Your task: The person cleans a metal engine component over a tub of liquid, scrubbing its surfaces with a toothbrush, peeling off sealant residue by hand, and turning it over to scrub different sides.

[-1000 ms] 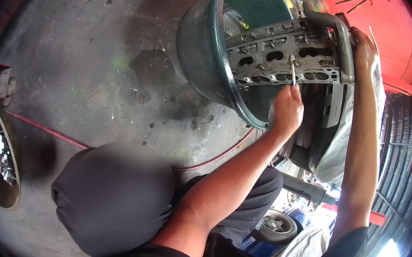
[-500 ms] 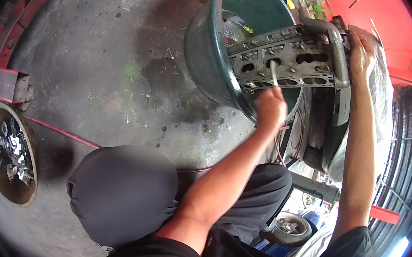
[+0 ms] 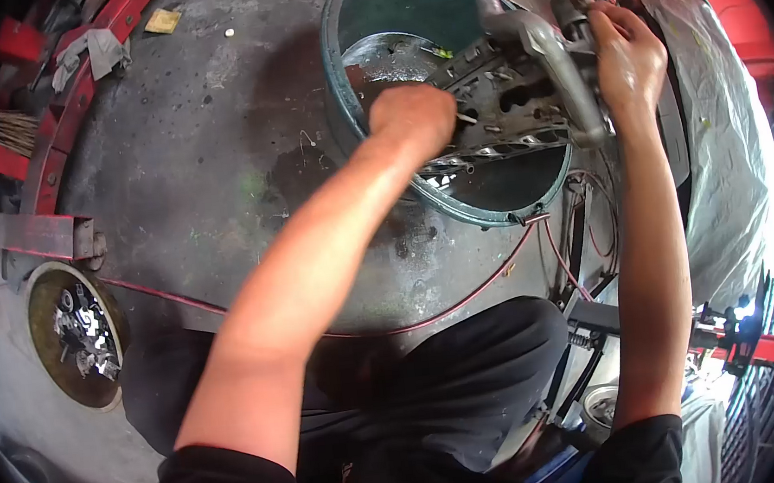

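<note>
A metal engine cylinder head (image 3: 518, 103) lies tilted across the large green tub (image 3: 333, 70), its left end inside. Along its right side runs a thick curved metal pipe (image 3: 556, 62). My right hand (image 3: 632, 55) is closed around the cylinder head's right end, by a round metal outlet (image 3: 572, 11). Over the left end, my left hand (image 3: 414, 120) is made into a fist around a thin tool. Only the pale tip of this thin rod (image 3: 467, 119) shows beside the knuckles; its working end is hidden. Shallow liquid (image 3: 388, 55) wets the tub's bottom.
A round pan (image 3: 121, 332) of small metal parts stands on the floor at left, near a red steel frame (image 3: 49, 171). A red hose (image 3: 432, 321) crosses the floor before my knees. Plastic sheeting (image 3: 722, 144) covers something at right.
My left hand has moved left and up along the cylinder head, drawing the rod away from the middle port. The cylinder head now sits more tilted, and my view has shifted.
</note>
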`<state>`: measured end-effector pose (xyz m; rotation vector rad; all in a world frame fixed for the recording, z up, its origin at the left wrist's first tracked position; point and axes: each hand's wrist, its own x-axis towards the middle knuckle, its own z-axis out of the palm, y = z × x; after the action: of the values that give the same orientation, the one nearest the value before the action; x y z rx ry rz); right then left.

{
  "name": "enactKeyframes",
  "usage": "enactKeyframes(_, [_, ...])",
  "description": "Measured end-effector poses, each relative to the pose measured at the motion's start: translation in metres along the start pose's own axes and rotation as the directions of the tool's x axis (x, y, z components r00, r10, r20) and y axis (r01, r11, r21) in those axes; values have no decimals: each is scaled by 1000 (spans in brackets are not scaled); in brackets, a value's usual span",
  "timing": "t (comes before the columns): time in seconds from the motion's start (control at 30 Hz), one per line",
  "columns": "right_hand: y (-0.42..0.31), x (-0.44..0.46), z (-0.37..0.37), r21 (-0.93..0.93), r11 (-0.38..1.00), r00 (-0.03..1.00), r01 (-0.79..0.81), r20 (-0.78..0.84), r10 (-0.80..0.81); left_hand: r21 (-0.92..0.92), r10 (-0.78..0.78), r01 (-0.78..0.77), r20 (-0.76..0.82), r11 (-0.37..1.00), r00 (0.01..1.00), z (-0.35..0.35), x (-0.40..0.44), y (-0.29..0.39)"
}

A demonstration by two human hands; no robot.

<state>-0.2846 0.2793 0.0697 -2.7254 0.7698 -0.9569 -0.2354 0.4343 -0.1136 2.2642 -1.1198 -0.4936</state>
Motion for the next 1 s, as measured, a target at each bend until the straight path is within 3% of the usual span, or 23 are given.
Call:
enactKeyframes(0.13, [6, 2, 5, 14, 999, 997, 48, -58, -47, 113, 41, -35, -56, 993, 998, -11, -6, -19])
enactKeyframes(0.23, [1, 0, 3, 1, 999, 998, 52, -41, -52, 122, -18, 34, -129, 992, 991, -15, -18, -25])
enactKeyframes(0.37, [-1, -1, 0, 52, 999, 1000, -9, -24, 11, 191, 123, -68, -293, 979, 948, 9, -18, -12])
enactKeyframes(0.47, [-3, -2, 3, 97, 995, 998, -14, -67, 20, 132, 43, -6, -284, 991, 958, 12, -14, -15])
enactKeyframes(0.53, [5, 0, 8, 134, 991, 995, 28, -99, -15, 277, 197, -132, -224, 952, 954, -4, -12, -26])
enactKeyframes(0.57, [5, 2, 7, 149, 987, 992, 52, -124, -34, 229, 149, -104, -185, 968, 971, -22, -14, -28])
enactKeyframes(0.67, [0, -7, 4, 183, 982, 991, 37, -132, -13, 273, 317, -256, -210, 927, 925, 13, 1, -37])
enactKeyframes(0.7, [-2, -8, 3, 191, 981, 990, 18, -138, 9, 392, 221, -190, -36, 900, 975, 2, -2, -12])
enactKeyframes(0.77, [0, -11, 3, 193, 980, 989, 57, -147, -29, 394, 199, -168, -39, 904, 979, -6, 4, -3])
enactKeyframes(0.83, [0, -18, 0, 189, 972, 979, 141, -175, -107, 365, 271, -235, -48, 901, 961, -6, 6, -21])
enactKeyframes(1.0, [-9, -37, -9, 264, 963, 995, 54, -93, -30, 347, 413, -325, -218, 880, 884, 7, -11, -35])
